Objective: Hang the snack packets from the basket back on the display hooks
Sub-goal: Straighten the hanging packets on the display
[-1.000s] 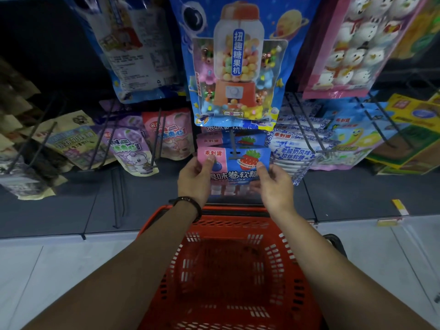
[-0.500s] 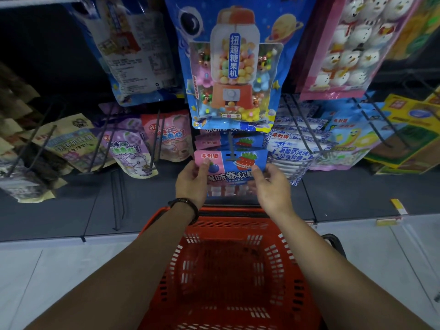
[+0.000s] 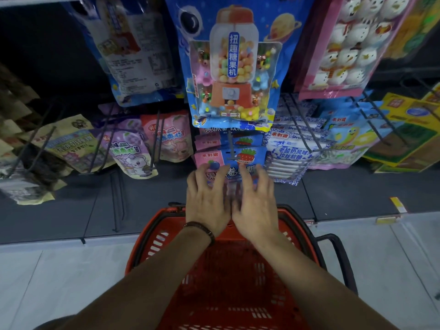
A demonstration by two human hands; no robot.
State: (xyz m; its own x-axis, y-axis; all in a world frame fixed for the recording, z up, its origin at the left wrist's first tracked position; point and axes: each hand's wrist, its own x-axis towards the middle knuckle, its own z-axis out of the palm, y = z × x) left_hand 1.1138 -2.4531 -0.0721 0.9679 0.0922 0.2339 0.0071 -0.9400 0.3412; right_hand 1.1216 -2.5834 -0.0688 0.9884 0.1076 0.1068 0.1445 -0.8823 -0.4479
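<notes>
Packet: the pink-and-blue packet [image 3: 252,154] hung on the hook [image 3: 232,159], up past the basket's [image 3: 147,236] far rim, at the front of a stack of matching ones.
What changed: half a second before, each hand pinched a top corner of it. That pinch was gone, and both hands had dropped to its lower half.
Left hand: the left hand [image 3: 207,203], bracelet [image 3: 202,228] at the wrist, sat above the basket's far rim, fingers [image 3: 220,173] straight and spread wide, holding nothing.
Right hand: the right hand [image 3: 256,206] was touching the left at the heel, fingers [image 3: 245,175] fanned out the same way, nothing held.
Contact: the fingertips lay across the packet's printed lower half. Motion blur hid whether they pressed it flat or had just lifted off.
Meaning: by the look of it, this packet was hung and let go, with the hands either smoothing it against the stack or coming away.
Basket: no packets showed in the red mesh between the forearms, though the arms covered part of it.
Next: probably a look into the basket for anything left to hang.
Risk: a careless brush on the way out could swing the packet toward the hook's tip.
</notes>
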